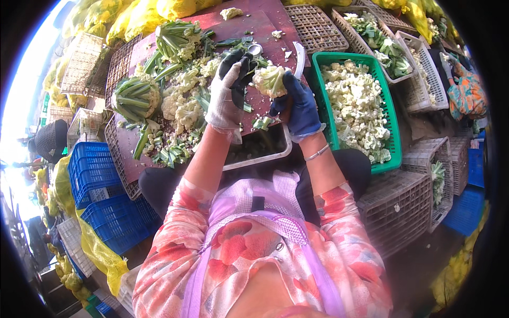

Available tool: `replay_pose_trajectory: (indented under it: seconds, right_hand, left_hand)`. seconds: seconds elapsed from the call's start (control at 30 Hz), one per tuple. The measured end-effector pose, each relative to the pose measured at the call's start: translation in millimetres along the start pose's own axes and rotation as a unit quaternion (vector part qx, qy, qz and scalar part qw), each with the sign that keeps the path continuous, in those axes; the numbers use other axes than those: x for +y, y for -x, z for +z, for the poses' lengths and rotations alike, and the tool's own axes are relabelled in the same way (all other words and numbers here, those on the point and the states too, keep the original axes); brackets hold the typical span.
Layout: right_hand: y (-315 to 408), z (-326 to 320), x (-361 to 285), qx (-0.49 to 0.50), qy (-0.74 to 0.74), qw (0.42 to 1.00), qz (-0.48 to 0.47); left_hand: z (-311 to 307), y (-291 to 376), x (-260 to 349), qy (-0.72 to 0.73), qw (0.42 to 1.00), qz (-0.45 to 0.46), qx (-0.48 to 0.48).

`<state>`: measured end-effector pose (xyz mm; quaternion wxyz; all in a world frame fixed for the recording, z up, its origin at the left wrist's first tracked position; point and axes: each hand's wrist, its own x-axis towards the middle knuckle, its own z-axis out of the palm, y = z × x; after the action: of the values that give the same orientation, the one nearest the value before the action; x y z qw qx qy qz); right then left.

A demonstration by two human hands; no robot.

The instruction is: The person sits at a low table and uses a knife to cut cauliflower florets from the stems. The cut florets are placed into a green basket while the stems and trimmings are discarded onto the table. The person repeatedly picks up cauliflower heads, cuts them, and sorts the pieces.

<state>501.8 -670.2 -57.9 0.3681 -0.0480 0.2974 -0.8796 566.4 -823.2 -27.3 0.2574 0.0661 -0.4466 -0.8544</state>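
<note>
My left hand point(228, 93), in a pale glove with dark fingers, is raised over the work board with its fingers bent. Just beyond its fingertips is a round metal piece point(255, 49); whether I hold it is unclear. Between my hands is a cauliflower piece point(270, 81), with my right thumb against it. My right hand point(298, 103), in a blue glove, is closed around a knife point(299, 59); its curved blade points away from me, and its handle is mostly hidden. Two leafy cauliflower heads point(136, 99) point(177, 39) and cut florets point(181, 105) lie left of my hands.
A green crate point(395, 139) of florets stands close on my right. A pale-rimmed bin point(258, 161) sits below my hands at the reddish board point(278, 24). Blue crates point(93, 171) are stacked at left; yellow sacks point(137, 20) line the back. Another person point(467, 91) is far right.
</note>
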Motion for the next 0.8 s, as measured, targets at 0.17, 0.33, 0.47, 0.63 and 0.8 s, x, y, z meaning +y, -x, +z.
replay_pose_trajectory:
  seconds: [0.17,0.33,0.47,0.63,0.8]
  right_hand:
    - [-2,5,-5,0.098,0.167,0.978,-0.08]
    - [-6,-10,3,0.144,0.379,0.882,-0.239]
    - [6,-17,4,0.084,0.472,0.87,-0.118]
    - [9,-7,-8,0.072,0.475,0.877,-0.016]
    - [2,-30,-13,0.146,0.525,0.838,-0.009]
  left_hand:
    - [13,14,-4,-0.517,0.835,0.124,-0.143]
    - [-12,-22,-37,-0.12,0.992,-0.046,-0.004]
    - [-1,-36,-25,-0.625,0.743,0.221,-0.092]
    - [-3,-52,-40,-0.179,0.982,-0.047,-0.032]
    - [47,-52,-65,-0.075,0.989,-0.112,0.067]
